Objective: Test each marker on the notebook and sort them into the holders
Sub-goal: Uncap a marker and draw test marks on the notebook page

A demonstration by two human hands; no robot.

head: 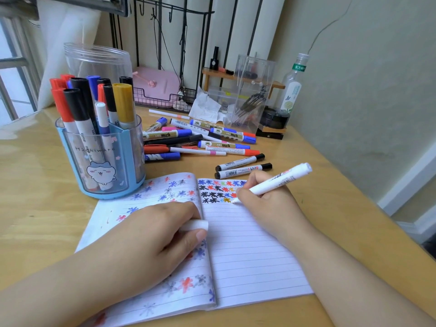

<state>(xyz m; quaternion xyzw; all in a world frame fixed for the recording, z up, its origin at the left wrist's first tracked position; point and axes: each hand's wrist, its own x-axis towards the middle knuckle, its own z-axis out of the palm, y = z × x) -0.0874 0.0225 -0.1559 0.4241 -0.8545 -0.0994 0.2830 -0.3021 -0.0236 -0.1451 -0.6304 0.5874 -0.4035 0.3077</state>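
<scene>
An open lined notebook (247, 251) lies on the wooden desk, its pages covered with coloured star scribbles. My right hand (266, 204) grips a white marker (278, 180), whose tip touches the right page just after the last star. My left hand (151, 234) rests on the left page and holds the white cap (195, 225) between thumb and fingers. A blue holder (99, 159) with a cartoon cat stands at the left, full of several capped markers. A loose pile of markers (200, 140) lies behind the notebook. Two black-capped markers (243, 167) lie nearest my right hand.
A clear plastic jar (99, 60) stands behind the blue holder. A clear acrylic holder (250, 95) with pens, a crumpled tissue (205, 105), a glass bottle (292, 86) and a black wire basket (162, 97) line the back. The wall runs along the right.
</scene>
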